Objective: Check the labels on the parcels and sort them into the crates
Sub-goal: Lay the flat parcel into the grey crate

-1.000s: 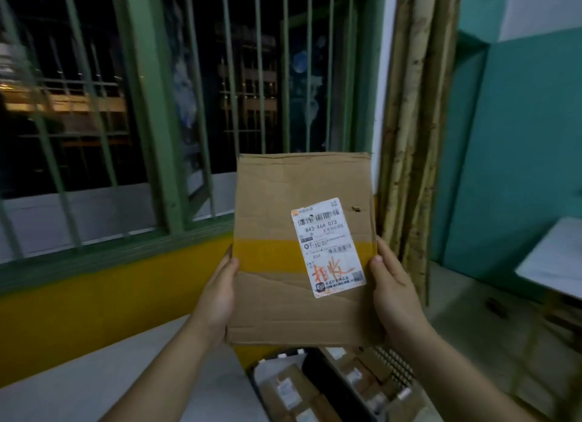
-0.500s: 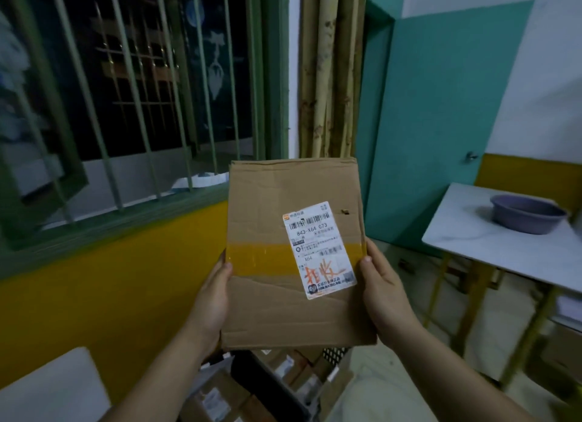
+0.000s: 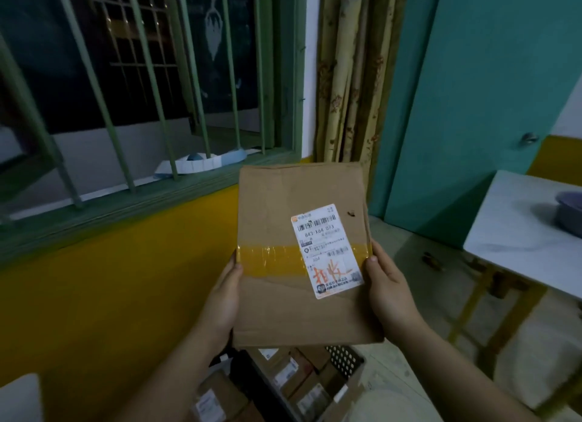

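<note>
A flat brown cardboard parcel (image 3: 277, 305) with a band of yellow tape is held up in front of me. Its white shipping label (image 3: 326, 250) faces me, with a barcode and red handwriting on it. My left hand (image 3: 222, 298) grips the parcel's left edge and my right hand (image 3: 389, 291) grips its right edge, thumbs on the front. Below the parcel, two dark crates (image 3: 345, 360) stand on the floor side by side, both holding several labelled cardboard parcels (image 3: 291, 373).
A barred window (image 3: 151, 84) and yellow wall (image 3: 119, 283) are to the left, a curtain (image 3: 352, 68) and teal door (image 3: 472, 106) ahead. A white table (image 3: 516, 232) with a purple basin (image 3: 570, 213) stands at right. A white tabletop corner (image 3: 19, 399) shows bottom left.
My view has swung right, from the window towards the door and the white table. The parcel stays held up between both hands, now slightly lower in the view.
</note>
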`<state>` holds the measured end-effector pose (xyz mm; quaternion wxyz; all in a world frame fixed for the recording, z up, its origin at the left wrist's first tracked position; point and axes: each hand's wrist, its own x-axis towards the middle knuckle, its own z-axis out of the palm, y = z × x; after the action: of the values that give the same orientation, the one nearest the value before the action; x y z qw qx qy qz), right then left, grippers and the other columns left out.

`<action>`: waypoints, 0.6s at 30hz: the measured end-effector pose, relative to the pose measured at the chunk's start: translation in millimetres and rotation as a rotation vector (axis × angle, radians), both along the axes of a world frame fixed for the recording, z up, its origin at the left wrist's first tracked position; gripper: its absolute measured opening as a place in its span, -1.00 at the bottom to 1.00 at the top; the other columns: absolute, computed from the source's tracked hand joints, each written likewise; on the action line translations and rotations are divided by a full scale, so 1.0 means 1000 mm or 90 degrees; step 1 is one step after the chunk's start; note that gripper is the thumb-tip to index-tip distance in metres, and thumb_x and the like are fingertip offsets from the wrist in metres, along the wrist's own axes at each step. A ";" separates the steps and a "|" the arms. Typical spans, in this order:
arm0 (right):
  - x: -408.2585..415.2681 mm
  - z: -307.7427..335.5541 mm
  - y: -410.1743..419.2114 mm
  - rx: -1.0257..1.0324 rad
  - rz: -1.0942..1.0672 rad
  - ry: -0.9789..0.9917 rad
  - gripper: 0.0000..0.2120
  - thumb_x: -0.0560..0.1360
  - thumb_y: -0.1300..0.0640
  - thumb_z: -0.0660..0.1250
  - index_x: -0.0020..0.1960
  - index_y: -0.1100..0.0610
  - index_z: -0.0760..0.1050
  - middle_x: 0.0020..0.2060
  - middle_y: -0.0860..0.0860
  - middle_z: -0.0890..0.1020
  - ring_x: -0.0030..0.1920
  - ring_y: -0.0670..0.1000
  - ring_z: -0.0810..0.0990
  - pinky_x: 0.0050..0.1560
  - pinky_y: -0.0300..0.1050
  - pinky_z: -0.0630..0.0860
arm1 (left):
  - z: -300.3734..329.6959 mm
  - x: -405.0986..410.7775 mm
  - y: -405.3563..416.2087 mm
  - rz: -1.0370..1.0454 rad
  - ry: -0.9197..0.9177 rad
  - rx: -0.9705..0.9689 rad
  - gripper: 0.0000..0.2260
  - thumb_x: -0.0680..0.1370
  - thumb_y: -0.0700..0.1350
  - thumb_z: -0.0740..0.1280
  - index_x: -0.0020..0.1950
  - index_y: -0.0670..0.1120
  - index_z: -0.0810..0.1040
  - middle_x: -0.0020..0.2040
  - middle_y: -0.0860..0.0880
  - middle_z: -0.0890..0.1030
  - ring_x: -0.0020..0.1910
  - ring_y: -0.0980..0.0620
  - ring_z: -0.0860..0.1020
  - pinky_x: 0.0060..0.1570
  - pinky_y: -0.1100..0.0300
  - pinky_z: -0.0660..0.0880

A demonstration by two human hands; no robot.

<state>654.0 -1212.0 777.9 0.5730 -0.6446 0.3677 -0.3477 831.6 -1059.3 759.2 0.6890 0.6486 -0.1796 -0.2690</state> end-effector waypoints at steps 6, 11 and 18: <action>0.040 -0.018 -0.049 0.013 0.071 0.004 -0.66 0.67 0.09 0.05 0.18 -0.38 0.34 0.01 -0.26 0.57 0.09 -0.18 0.54 0.06 -0.20 0.44 | -0.014 0.023 -0.034 0.054 0.016 0.036 -0.70 0.67 0.08 0.04 0.33 0.14 0.45 0.12 0.06 0.59 0.11 0.03 0.55 0.07 0.08 0.49; 0.085 -0.034 -0.122 -0.019 0.156 0.017 -0.63 0.67 0.10 0.04 0.19 -0.38 0.38 0.11 -0.27 0.56 0.12 -0.24 0.51 0.15 -0.18 0.42 | -0.028 0.049 -0.092 0.144 -0.002 0.057 -0.68 0.66 0.10 0.06 0.42 0.18 0.34 0.25 0.10 0.48 0.23 0.03 0.47 0.24 0.07 0.41; 0.147 -0.076 -0.240 -0.072 0.315 0.057 -0.64 0.67 0.07 0.02 0.34 -0.25 0.40 0.11 -0.24 0.60 0.07 -0.31 0.54 0.08 -0.29 0.46 | -0.084 0.074 -0.179 0.302 0.035 0.097 -0.56 0.63 0.17 0.12 0.49 0.10 0.30 0.41 -0.01 0.40 0.33 -0.12 0.42 0.36 -0.17 0.33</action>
<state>801.0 -1452.2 701.9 0.5868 -0.7606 0.2041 -0.1882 906.0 -1238.3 675.7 0.6867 0.7150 0.0171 -0.1302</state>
